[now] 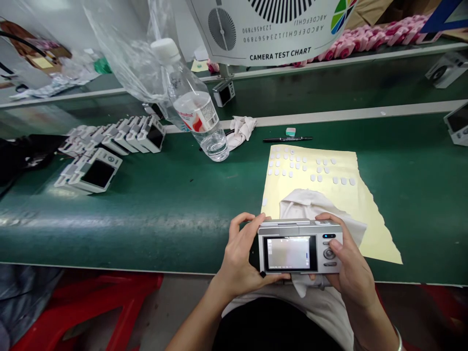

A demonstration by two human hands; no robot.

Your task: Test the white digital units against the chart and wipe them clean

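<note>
A silver compact camera (300, 247) is held level between both hands, its lit screen facing me and a small blue light on at the right. My left hand (239, 253) grips its left end, fingers on the top edge and thumb underneath. Around the right end is my right hand (351, 263), with the thumb on the back beside the buttons and a finger on top. Behind the camera a white cloth (310, 200) lies on a yellow paper sheet (378, 234) that bears several small pale pieces.
Rows of white cameras (97, 170) stand on the green table (175, 214) at left. A water bottle (204, 122), crumpled cloth (242, 130) and black pen (287, 139) lie farther back. A test chart (270, 36) hangs above; a red stool (109, 297) is below left.
</note>
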